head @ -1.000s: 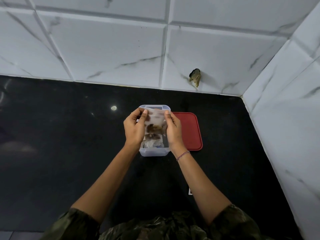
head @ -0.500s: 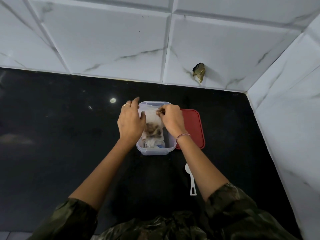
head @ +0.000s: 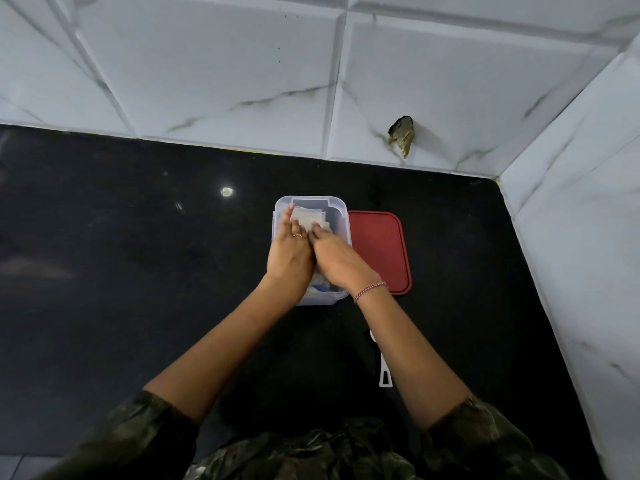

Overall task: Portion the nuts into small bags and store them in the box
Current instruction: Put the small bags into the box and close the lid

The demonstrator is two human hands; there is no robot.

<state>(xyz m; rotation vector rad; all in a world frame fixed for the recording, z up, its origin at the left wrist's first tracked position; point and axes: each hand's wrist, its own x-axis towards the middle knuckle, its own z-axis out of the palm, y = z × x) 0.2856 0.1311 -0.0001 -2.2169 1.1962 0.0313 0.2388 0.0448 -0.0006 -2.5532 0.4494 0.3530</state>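
Hands of a person are seen from above, both lowered into a clear plastic box (head: 341, 206) that stands on a black table (head: 121, 258). The left hand (head: 289, 252) and the right hand (head: 334, 256) are laid side by side, touching. Their fingers are stretched out fairly straight and pressed down on a small bag of nuts (head: 308, 217) inside the box; nothing is pinched or gripped.

A second ago this bag was held up above the box between both hands, and half a second ago it was being lowered in — now it is lying flat in the far half of the box. Other packets (head: 319, 288) are glimpsed beneath, mostly hidden under the hands. One more portion is judged to be stored and is being flattened to make room.

A red lid (head: 379, 251) is laid flat on the table just beside the box, on its right; the box is not yet closed. A white scoop (head: 383, 370) is left on the table nearer the person, partly hidden by the right forearm. No loose nuts or empty bags can be seen — so it cannot be told whether more portions remain or whether the lid comes next.
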